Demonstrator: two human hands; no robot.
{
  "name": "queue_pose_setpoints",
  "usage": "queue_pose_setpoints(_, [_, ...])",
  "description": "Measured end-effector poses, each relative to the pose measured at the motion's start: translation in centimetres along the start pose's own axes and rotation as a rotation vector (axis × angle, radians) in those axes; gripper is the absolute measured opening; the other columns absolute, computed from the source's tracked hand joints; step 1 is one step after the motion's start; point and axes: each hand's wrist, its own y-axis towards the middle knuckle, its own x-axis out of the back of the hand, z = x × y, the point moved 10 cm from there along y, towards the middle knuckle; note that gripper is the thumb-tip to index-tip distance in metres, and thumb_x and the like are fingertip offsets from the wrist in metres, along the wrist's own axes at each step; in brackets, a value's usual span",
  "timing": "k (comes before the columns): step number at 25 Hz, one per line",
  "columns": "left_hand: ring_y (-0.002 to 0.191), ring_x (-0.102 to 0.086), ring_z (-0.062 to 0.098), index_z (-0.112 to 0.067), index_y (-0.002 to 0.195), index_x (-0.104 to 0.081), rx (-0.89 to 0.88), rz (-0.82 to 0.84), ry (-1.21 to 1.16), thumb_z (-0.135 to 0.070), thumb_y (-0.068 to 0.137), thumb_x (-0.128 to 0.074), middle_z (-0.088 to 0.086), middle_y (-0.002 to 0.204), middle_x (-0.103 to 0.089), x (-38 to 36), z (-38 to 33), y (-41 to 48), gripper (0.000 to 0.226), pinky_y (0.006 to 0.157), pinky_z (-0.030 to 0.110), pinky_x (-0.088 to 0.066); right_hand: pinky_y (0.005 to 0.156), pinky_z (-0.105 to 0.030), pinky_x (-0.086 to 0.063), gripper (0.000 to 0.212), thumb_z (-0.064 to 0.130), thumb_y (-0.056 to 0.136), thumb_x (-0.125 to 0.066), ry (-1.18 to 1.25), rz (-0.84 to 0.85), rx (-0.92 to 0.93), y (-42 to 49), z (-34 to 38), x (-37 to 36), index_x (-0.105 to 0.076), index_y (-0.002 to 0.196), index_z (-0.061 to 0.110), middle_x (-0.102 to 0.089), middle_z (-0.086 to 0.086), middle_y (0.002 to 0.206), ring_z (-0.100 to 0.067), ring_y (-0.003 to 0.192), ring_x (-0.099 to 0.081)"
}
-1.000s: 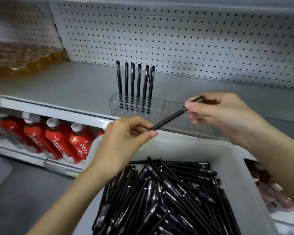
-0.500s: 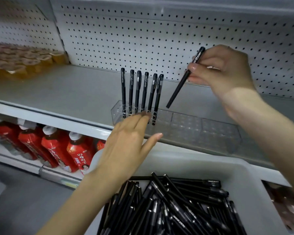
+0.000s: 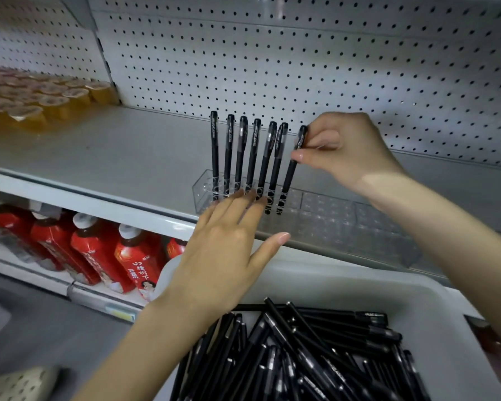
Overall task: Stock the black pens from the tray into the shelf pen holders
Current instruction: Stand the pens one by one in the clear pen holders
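The right hand point(image 3: 350, 149) pinches a black pen point(image 3: 289, 176) standing in the clear holder point(image 3: 330, 218). The left hand point(image 3: 223, 253) lays straight fingers point(image 3: 238, 202) against the holder's front.

Seven black pens point(image 3: 214, 151) stand upright in one clear pen holder point(image 3: 330, 215): six stand free, and the seventh pen point(image 3: 289, 175) is pinched by the right hand point(image 3: 347, 151). With the left hand point(image 3: 223, 256), two hands show. One grey tray point(image 3: 344, 287) holds a heap of loose pens point(image 3: 301, 357), too overlapped to count. At least five red bottles point(image 3: 130, 261) are visible. The orange cups point(image 3: 26, 111) are too blurred to count.
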Motion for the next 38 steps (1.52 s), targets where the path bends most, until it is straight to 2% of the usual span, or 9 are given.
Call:
queue_pose_setpoints(6, [0.134,-0.032,0.014,-0.016,0.137,-0.043,-0.005,0.014,-0.048,-0.062,0.091,-0.019,0.000,0.142,-0.042,-0.2,0.2,0.1,0.070,0.111,0.033,-0.027,0.089,-0.042,-0.053,0.023,0.016,0.072,-0.080,0.011,0.033,-0.038,0.7,-0.7,-0.7,-0.058,0.070,0.022,-0.067,0.002,0.077,-0.015,0.079,-0.066])
queue_pose_setpoints(12, [0.130,-0.039,0.018,-0.014,0.137,-0.043,-0.034,0.040,-0.158,-0.059,0.091,-0.022,0.003,0.143,-0.041,1.7,-1.0,-0.1,0.068,0.109,0.037,-0.031,0.090,-0.025,-0.050,0.039,0.023,0.073,-0.079,-0.047,-0.022,-0.172,-3.6,-1.8,2.4,-0.062,0.106,0.015,-0.068,-0.003,0.102,-0.012,0.096,-0.064])
queue_pose_setpoints(16, [0.125,-0.043,0.018,-0.018,0.133,-0.047,-0.059,0.110,-0.233,-0.060,0.090,-0.024,0.001,0.134,-0.049,0.6,-2.7,-3.4,0.064,0.107,0.037,-0.032,0.075,-0.030,-0.056,0.016,0.016,0.076,-0.075,0.169,0.064,-0.203,-13.3,-2.4,2.6,-0.068,0.089,0.011,-0.070,-0.010,0.086,-0.017,0.076,-0.064])
queue_pose_setpoints(18, [0.123,-0.044,0.021,-0.019,0.131,-0.050,-0.050,0.148,-0.200,-0.062,0.088,-0.023,0.002,0.131,-0.054,-0.5,-2.8,-4.6,0.067,0.107,0.042,-0.031,0.076,-0.033,-0.055,0.014,0.025,0.075,-0.074,0.055,0.239,-0.270,-18.1,-4.7,0.0,-0.069,0.082,0.014,-0.070,-0.007,0.079,-0.015,0.069,-0.063])
queue_pose_setpoints(21, [0.125,-0.041,0.019,-0.021,0.131,-0.051,-0.010,0.175,-0.201,-0.063,0.086,-0.023,-0.001,0.131,-0.053,-1.3,-2.3,-5.3,0.068,0.108,0.039,-0.024,0.065,-0.020,-0.048,0.020,0.036,0.077,-0.071,-0.194,0.405,-0.379,-22.1,-9.5,-2.6,-0.065,0.086,0.019,-0.066,0.001,0.076,0.002,0.058,-0.057])
queue_pose_setpoints(28, [0.125,-0.037,0.014,-0.025,0.131,-0.052,0.045,0.182,-0.314,-0.066,0.082,-0.022,-0.005,0.130,-0.051,-1.3,-1.8,-5.4,0.070,0.107,0.031,-0.018,0.052,-0.011,-0.038,0.015,0.026,0.081,-0.073,-0.282,0.447,-0.426,-22.8,-11.8,-3.7,-0.063,0.070,0.020,-0.064,-0.001,0.066,-0.014,0.063,-0.058])
queue_pose_setpoints(31, [0.124,-0.042,0.013,-0.024,0.127,-0.056,0.043,0.166,-0.361,-0.063,0.086,-0.029,-0.006,0.128,-0.054,-1.0,-1.7,-5.2,0.062,0.108,0.032,-0.025,0.060,-0.020,-0.041,0.016,0.022,0.084,-0.069,-0.297,0.474,-0.428,-23.2,-12.1,-4.1,-0.059,0.073,0.019,-0.061,0.000,0.071,-0.015,0.069,-0.057])
queue_pose_setpoints(35, [0.115,-0.048,0.004,-0.022,0.118,-0.062,-0.018,0.082,-0.437,-0.048,0.094,-0.044,-0.010,0.120,-0.057,1.0,-3.2,-5.8,0.040,0.096,0.005,-0.028,0.064,-0.025,-0.041,0.017,0.024,0.093,-0.056,-0.301,0.449,-0.376,-22.8,-10.9,-3.1,-0.050,0.077,0.022,-0.061,0.003,0.076,-0.010,0.067,-0.055])
queue_pose_setpoints(38, [0.110,-0.050,0.000,-0.025,0.117,-0.063,-0.155,0.154,-0.425,-0.052,0.089,-0.043,-0.016,0.115,-0.058,1.3,-6.1,-5.9,0.044,0.095,0.015,-0.037,0.063,-0.022,-0.048,0.018,0.016,0.094,-0.054,-0.125,0.400,-0.316,-20.9,-7.4,-1.6,-0.052,0.077,0.020,-0.066,0.003,0.070,-0.007,0.060,-0.060])
